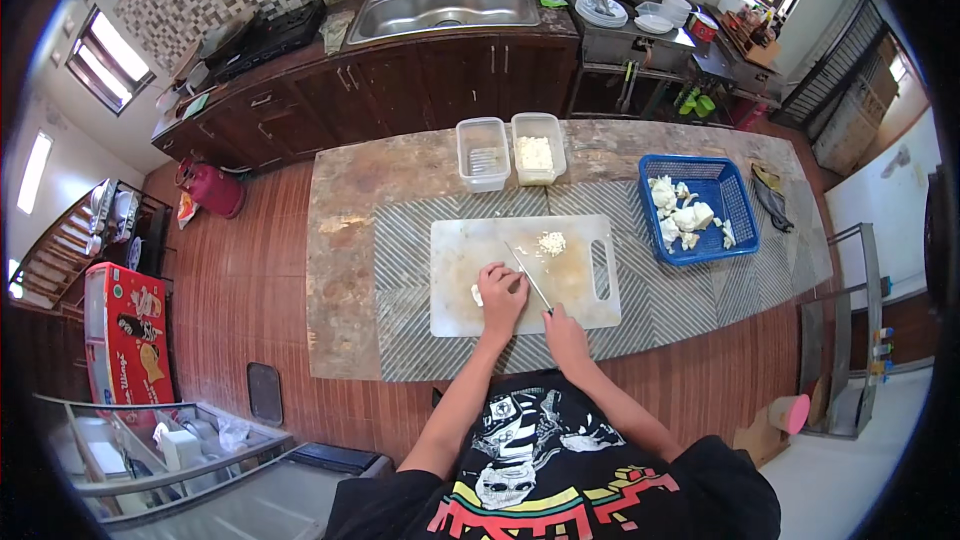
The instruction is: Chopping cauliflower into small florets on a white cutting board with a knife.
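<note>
A kitchen knife (530, 281) is in my right hand (566, 336), its blade angled up and left across a white plastic cutting board (457, 247). Against the near side of the blade, my left hand (501, 298) rests on the board with curled fingers. Whatever may lie under those fingertips is hidden. A small white vegetable piece (477, 295) lies just left of this hand. Beyond the knife tip sits a little heap of finely chopped white bits (551, 243), with a few crumbs scattered around it.
A blue plastic basket (705, 258) at the right holds several white vegetable chunks (691, 217), seemingly cauliflower. Past the board stand a clear plastic container (483, 181) and another container (551, 127) with chopped white bits (535, 154). A dark cloth-like item (771, 195) lies beyond the basket.
</note>
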`<state>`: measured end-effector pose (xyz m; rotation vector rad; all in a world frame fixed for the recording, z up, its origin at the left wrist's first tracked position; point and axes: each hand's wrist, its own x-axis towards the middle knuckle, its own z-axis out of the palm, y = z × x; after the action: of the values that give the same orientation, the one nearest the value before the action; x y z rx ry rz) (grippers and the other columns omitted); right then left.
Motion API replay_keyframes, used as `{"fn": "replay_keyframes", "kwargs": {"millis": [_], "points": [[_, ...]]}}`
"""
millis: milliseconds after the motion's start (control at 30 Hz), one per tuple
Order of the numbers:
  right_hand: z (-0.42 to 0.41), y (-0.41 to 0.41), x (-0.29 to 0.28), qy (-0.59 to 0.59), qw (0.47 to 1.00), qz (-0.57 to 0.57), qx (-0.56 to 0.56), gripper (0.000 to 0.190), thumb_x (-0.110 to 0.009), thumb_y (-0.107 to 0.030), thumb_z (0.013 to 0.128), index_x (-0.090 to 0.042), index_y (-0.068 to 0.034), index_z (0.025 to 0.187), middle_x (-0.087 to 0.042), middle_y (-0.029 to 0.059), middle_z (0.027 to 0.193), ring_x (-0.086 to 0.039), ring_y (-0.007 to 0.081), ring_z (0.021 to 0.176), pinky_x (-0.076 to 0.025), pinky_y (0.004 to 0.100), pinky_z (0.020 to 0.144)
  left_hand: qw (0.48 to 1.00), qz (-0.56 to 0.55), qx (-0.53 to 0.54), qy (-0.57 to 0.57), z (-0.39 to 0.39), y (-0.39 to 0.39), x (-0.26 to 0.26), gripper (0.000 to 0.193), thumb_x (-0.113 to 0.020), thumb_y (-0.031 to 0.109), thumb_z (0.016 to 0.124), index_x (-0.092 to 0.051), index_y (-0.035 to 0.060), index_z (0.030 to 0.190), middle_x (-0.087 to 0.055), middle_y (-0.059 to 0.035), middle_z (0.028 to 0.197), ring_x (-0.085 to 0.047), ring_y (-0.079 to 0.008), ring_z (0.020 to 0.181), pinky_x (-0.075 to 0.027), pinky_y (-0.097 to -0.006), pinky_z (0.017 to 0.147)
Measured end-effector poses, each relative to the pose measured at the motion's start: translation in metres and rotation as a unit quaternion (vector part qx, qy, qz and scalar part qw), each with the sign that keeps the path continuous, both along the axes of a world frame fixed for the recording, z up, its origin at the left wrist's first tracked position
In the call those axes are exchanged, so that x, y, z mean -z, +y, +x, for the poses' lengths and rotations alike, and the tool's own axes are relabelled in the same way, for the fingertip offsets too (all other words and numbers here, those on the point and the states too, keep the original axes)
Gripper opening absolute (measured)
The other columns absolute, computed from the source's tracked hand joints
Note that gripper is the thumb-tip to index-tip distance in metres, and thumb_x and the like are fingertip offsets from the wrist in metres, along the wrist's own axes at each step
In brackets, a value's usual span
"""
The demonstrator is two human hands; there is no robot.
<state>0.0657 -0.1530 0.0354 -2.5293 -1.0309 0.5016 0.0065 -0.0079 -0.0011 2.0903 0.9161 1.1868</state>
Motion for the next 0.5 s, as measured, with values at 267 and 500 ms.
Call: {"fn": "replay_keyframes", "kwargs": {"millis": [267, 500], "points": [[-0.002, -0.029, 0.001, -0.027, 0.999, -0.034, -0.01, 0.034, -0.052, -0.035, 0.103, -0.052, -0.001, 0.097, -0.066, 0.0253, 0.069, -0.068, 0.0452, 0.069, -0.055, 0.0538, 0.058, 1.0, 0.005, -0.005, -0.019, 0.002, 0.0, 0.002, 0.01, -0.078, 0.002, 0.07, -0.072, 0.0043, 0.078, -0.064, -0.009, 0.082, -0.06, -0.0321, 0.1, -0.049, -0.0428, 0.087], [0.002, -0.01, -0.013, -0.027, 1.0, -0.013, -0.002, 0.034, -0.052, -0.034, 0.103, -0.052, -0.001, 0.098, -0.066, 0.0254, 0.071, -0.067, 0.0469, 0.071, -0.054, 0.0556, 0.062, 1.0, 0.009, -0.003, -0.017, 0.001, -0.002, 0.0, 0.01, -0.077, 0.002, 0.07, -0.07, 0.0045, 0.077, -0.063, -0.0096, 0.082, -0.06, -0.0328, 0.1, -0.049, -0.0433, 0.087]]}}
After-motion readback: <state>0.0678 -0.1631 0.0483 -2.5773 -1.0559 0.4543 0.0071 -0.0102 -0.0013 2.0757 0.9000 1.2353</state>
